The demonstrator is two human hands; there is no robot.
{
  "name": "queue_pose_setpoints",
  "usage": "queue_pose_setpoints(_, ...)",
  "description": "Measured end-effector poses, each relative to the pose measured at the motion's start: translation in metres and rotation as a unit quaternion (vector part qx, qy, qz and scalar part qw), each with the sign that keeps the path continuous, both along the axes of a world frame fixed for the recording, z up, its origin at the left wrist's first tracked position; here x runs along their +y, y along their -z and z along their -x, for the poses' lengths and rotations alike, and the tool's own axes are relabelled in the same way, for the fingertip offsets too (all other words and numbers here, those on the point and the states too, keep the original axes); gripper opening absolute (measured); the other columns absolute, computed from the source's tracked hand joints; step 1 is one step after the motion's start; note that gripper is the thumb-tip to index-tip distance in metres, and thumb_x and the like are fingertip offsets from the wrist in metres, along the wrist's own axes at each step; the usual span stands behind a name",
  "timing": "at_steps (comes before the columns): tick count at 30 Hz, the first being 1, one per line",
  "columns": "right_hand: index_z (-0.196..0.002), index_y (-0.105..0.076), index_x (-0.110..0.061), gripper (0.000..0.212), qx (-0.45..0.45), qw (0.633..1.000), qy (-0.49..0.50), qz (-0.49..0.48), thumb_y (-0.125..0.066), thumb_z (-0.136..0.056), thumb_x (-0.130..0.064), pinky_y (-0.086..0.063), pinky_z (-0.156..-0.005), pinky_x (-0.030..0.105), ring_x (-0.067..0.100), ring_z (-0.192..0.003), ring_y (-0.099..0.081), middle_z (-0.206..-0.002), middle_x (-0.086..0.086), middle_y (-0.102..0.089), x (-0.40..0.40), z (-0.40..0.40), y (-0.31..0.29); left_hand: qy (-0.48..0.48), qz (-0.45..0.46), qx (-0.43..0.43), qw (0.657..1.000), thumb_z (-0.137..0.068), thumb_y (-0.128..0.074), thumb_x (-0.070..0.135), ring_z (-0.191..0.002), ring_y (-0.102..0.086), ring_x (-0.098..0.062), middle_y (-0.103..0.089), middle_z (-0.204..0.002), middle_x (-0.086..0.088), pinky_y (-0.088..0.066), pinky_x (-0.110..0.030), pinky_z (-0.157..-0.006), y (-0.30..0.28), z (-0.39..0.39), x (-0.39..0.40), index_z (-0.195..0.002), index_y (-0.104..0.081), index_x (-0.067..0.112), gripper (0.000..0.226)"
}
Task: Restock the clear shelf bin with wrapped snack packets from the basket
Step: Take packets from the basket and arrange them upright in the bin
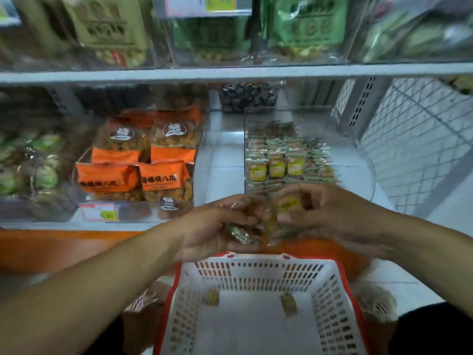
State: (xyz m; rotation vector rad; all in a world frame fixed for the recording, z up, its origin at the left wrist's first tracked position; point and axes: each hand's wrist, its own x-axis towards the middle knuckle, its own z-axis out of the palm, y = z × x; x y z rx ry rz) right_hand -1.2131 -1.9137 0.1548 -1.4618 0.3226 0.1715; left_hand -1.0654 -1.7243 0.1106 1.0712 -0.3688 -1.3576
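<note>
Above the basket (258,265) both hands pinch packets: left hand (217,226) a bunch, right hand (330,213) probably one (blurred); bin (289,160) lies straight ahead, right hand nearer.

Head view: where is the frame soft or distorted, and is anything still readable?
Head view: motion blur smears both the left hand and right hand and the snack packets they hold; the top shelf bags are soft; wide-angle bending curves the wire mesh panel; lighting is dim and bluish; the orange bags and white basket stay fairly legible.
</note>
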Motion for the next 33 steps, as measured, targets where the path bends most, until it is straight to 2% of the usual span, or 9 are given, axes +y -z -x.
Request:
queue_pose_setpoints(3,-0.121,-0.069,-0.010,0.036,-0.052,0.987,0.092,-0.119,-0.070,-0.086,-0.006,-0.062,-0.080,0.042,0.037,-0.108,-0.070,-0.120,0.021,-0.071,-0.005,-0.010,-0.006,-0.014,0.037,-0.045,0.998,-0.076,-0.069,-0.010,-0.081,-0.074,-0.031,-0.073,-0.102,-0.019,-0.062,-0.046,-0.076,-0.017,-0.002,-0.012,-0.112,-0.075,0.018,0.047)
queue_pose_setpoints(5,-0.130,-0.061,-0.008,0.041,-0.068,0.978,0.132,-0.148,-0.067,-0.089,-0.009,-0.061,-0.083,0.052,0.041,-0.110,-0.069,-0.123,0.023,-0.069,-0.005,-0.016,-0.005,-0.036,0.060,-0.066,0.995,-0.078,-0.070,-0.007,-0.091,-0.074,-0.031,-0.073,-0.114,-0.018,-0.059,-0.047,-0.082,-0.018,-0.002,-0.021,-0.117,-0.074,0.019,0.048)
queue_pose_setpoints(9,-0.129,-0.064,-0.010,0.037,-0.093,0.974,0.157,-0.137,-0.065,-0.093,-0.016,-0.060,-0.082,0.052,0.040,-0.111,-0.069,-0.122,0.022,-0.070,-0.008,-0.021,-0.004,-0.078,0.082,-0.097,0.989,-0.082,-0.075,0.003,-0.111,-0.071,-0.031,-0.072,-0.124,-0.012,-0.060,-0.038,-0.080,-0.020,0.001,-0.040,-0.123,-0.070,0.021,0.046)
queue_pose_setpoints(15,-0.128,-0.066,-0.010,0.034,-0.077,0.974,0.165,-0.134,-0.059,-0.096,-0.021,-0.050,-0.102,0.057,0.037,-0.117,-0.066,-0.123,0.020,-0.070,-0.012,-0.025,0.001,-0.131,0.084,-0.146,0.977,-0.078,-0.078,0.005,-0.097,-0.076,-0.022,-0.077,-0.106,-0.006,-0.061,-0.032,-0.071,-0.021,0.003,-0.055,-0.111,-0.076,0.026,0.039)
queue_pose_setpoints(19,-0.129,-0.063,-0.005,0.045,-0.089,0.969,0.166,-0.162,-0.065,-0.085,-0.013,-0.056,-0.096,0.048,0.035,-0.114,-0.067,-0.121,0.020,-0.070,-0.021,-0.023,-0.002,-0.132,0.082,-0.147,0.977,-0.087,-0.069,0.002,-0.101,-0.075,-0.022,-0.077,-0.110,-0.003,-0.060,-0.035,-0.075,-0.020,0.003,-0.057,-0.113,-0.075,0.029,0.038)
queue_pose_setpoints(22,-0.115,-0.069,-0.008,0.037,-0.094,0.965,0.156,-0.191,-0.070,-0.079,-0.012,-0.060,-0.075,0.031,0.020,-0.094,-0.072,-0.106,0.010,-0.074,-0.032,-0.019,-0.005,-0.152,0.082,-0.152,0.973,-0.087,-0.069,-0.001,-0.103,-0.074,-0.024,-0.077,-0.113,-0.001,-0.061,-0.036,-0.074,-0.019,0.004,-0.057,-0.111,-0.075,0.032,0.041)
queue_pose_setpoints(27,-0.121,-0.068,0.000,0.045,-0.051,0.967,0.143,-0.206,-0.073,-0.078,-0.011,-0.054,-0.100,0.040,0.025,-0.106,-0.068,-0.116,0.017,-0.071,-0.033,-0.021,0.001,-0.161,0.059,-0.250,0.953,-0.087,-0.068,-0.008,-0.108,-0.072,-0.026,-0.076,-0.114,-0.001,-0.061,-0.042,-0.082,-0.016,0.007,-0.056,-0.120,-0.072,0.037,0.057)
queue_pose_setpoints(30,-0.115,-0.071,0.002,0.038,-0.017,0.968,0.140,-0.208,-0.072,-0.081,-0.015,-0.061,-0.077,0.035,0.026,-0.100,-0.071,-0.116,0.020,-0.070,-0.031,-0.020,0.002,-0.168,0.031,-0.361,0.917,-0.081,-0.075,-0.008,-0.107,-0.071,-0.015,-0.076,-0.113,0.009,-0.061,-0.042,-0.089,-0.015,0.009,-0.055,-0.120,-0.070,0.046,0.066)
queue_pose_setpoints(33,-0.119,-0.070,0.002,0.035,-0.016,0.975,0.096,-0.201,-0.064,-0.091,-0.018,-0.060,-0.081,0.042,0.035,-0.106,-0.070,-0.119,0.025,-0.069,-0.030,-0.016,0.000,-0.148,0.012,-0.408,0.901,-0.079,-0.079,-0.005,-0.106,-0.070,-0.004,-0.074,-0.112,0.018,-0.061,-0.031,-0.088,-0.015,0.009,-0.054,-0.118,-0.067,0.057,0.073)
